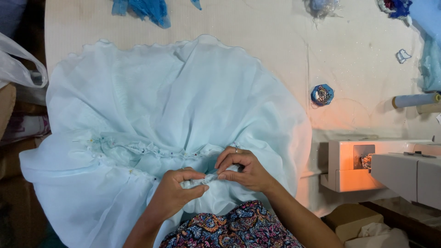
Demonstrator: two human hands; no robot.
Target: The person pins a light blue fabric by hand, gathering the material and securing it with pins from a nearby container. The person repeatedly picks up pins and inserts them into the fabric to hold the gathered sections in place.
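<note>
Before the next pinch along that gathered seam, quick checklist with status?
1. Left hand grips the gathered edge: ok.
2. Right hand pinches the same edge beside it: ok.
3. Pale blue fabric spread over the table: ok.
4. Row of pins along the gathers visible: ok.
5. Sewing machine apart from the fabric: ok.
6. Needle or pin between the fingers: cannot tell.
</note>
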